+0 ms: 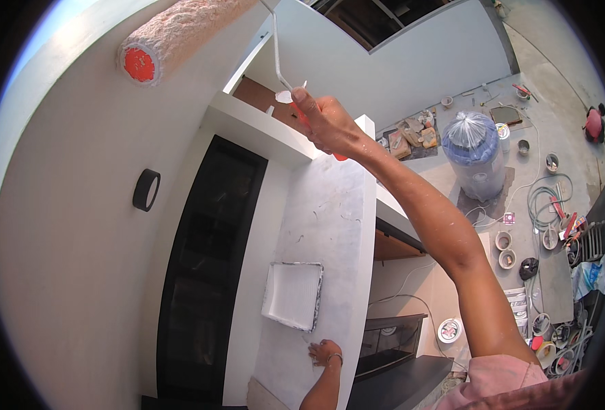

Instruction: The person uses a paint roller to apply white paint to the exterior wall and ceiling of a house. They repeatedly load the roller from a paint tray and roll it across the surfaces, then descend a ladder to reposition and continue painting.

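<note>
My right hand [326, 123] is raised and closed round the red handle of a paint roller, thumb along its top. The paint roller [190, 37] has a bent metal rod and a shaggy, paint-coated sleeve with a red end cap. It is close to the pale wall [77, 178] at upper left; I cannot tell whether it touches. Below, my left hand [325, 352] lies with fingers apart on the pale ledge [330, 232], holding nothing. Just beyond it, on the same ledge, is a white paint tray [293, 295] with a dark, smeared rim.
A dark-framed window [210, 266] and a round black wall fitting [147, 190] are on the left. Right of the ledge is a drop to a lower floor. Down there are a plastic-covered drum [476, 157], a paint bucket [449, 331], a coiled hose [540, 205] and a person [595, 124].
</note>
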{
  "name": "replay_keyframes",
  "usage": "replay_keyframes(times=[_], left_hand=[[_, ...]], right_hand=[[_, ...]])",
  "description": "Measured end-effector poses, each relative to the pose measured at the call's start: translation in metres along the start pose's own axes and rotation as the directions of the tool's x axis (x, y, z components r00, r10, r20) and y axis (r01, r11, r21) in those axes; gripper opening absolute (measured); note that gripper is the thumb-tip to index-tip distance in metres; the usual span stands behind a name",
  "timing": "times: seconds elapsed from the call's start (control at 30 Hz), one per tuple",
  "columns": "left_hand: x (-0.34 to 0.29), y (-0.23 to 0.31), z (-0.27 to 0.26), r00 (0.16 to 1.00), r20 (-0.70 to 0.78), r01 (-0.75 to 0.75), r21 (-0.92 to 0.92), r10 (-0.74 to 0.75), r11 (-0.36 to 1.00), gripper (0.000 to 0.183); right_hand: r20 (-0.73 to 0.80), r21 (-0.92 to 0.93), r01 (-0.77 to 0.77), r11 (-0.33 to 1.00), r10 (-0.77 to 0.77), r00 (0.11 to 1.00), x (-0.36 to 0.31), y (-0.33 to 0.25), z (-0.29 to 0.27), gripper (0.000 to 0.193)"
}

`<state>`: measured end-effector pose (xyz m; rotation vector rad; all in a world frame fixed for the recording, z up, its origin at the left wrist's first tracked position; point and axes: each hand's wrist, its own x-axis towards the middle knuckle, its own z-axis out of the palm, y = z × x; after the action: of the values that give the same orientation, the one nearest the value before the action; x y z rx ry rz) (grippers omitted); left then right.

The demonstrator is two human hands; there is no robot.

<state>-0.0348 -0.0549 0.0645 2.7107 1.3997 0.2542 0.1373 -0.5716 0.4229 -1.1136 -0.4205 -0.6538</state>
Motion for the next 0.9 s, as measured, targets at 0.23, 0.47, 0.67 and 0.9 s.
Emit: replay_keyframes(times=[0.23,0.47,0.67,0.9], left_hand=[[0.0,-0.0007,0.0005,1.0,0.014,0.006,0.003,-0.006,1.0,0.061],[-0.0021,0.0036,-0.0031,0.999,0.022,0.023,0.012,-0.023,1.0,0.061],[0.0007,0.0006,-0.0003,1.0,0.015,0.016,0.009,-0.016,1.0,0.061],[0.0029,-0.0009,0.0055,1.0,-0.022,-0.003,0.017,0.004,1.0,0.06]], right_hand=[[-0.041,0.035,-0.018,0.999,0.019,0.999,0.0015,-0.0026,0.0021,0.081],[0.016,-0.034,-0.062,0.998,0.062,0.998,0.0001,0.0024,0.0007,0.082],[-0.037,0.005,0.006,1.0,-0.006,0.999,0.0021,-0.003,-0.0024,0.082],[-0.008,-0.011,-0.038,0.999,0.038,0.999,0.0073,0.0048,0.0038,0.082]])
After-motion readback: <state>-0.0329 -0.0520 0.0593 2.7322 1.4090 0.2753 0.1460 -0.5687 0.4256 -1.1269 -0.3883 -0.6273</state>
